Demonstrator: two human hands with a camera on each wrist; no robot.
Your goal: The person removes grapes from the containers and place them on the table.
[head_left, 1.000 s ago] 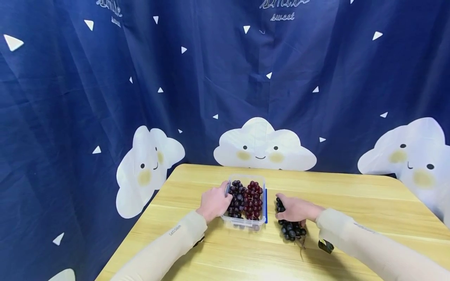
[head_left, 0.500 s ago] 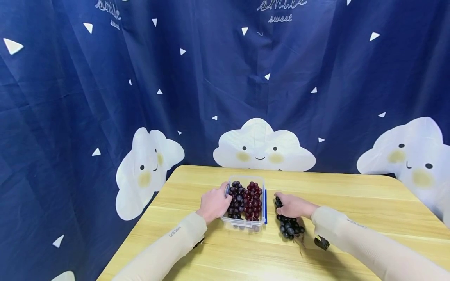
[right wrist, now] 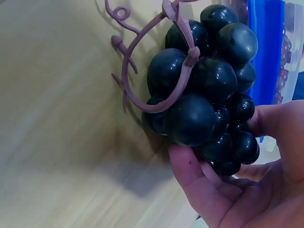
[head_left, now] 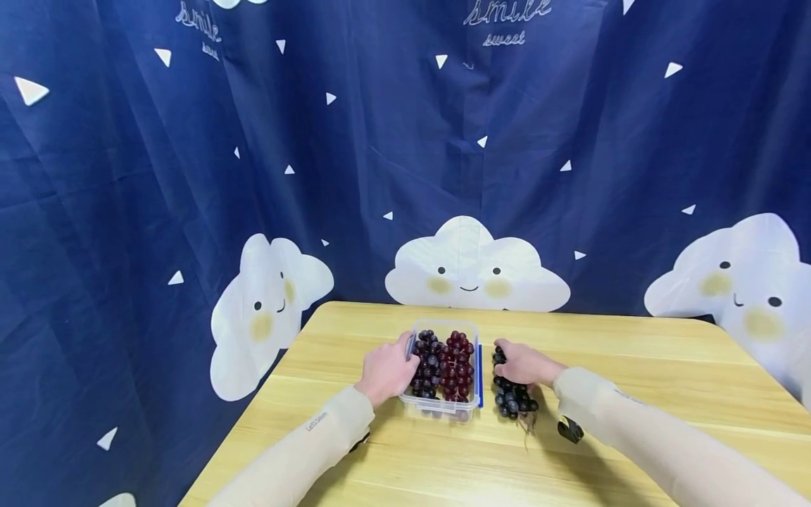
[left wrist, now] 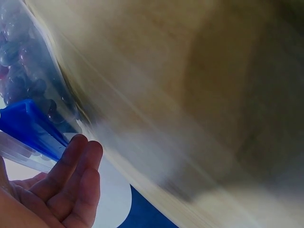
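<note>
A clear plastic container (head_left: 437,405) with blue latches stands on the table, holding a dark purple bunch of grapes (head_left: 426,362) on its left and a red bunch of grapes (head_left: 456,366) on its right. My left hand (head_left: 388,367) grips its left wall; the left wrist view shows those fingers (left wrist: 88,190) bent beside a blue latch (left wrist: 31,124). Just right of the container, my right hand (head_left: 526,364) holds a black bunch of grapes (head_left: 514,401) between thumb and fingers. A curled brown stem (right wrist: 183,80) sticks out from the bunch's near end.
The wooden table (head_left: 602,394) carries everything. A blue latch (head_left: 480,377) hangs down along the container's right side, between it and the black grapes. Behind the table's far edge hangs a dark blue curtain (head_left: 355,169) with clouds and triangles.
My right hand has shifted left and slightly away from me with the black bunch of grapes, closer to the container. My left hand keeps its place on the container.
</note>
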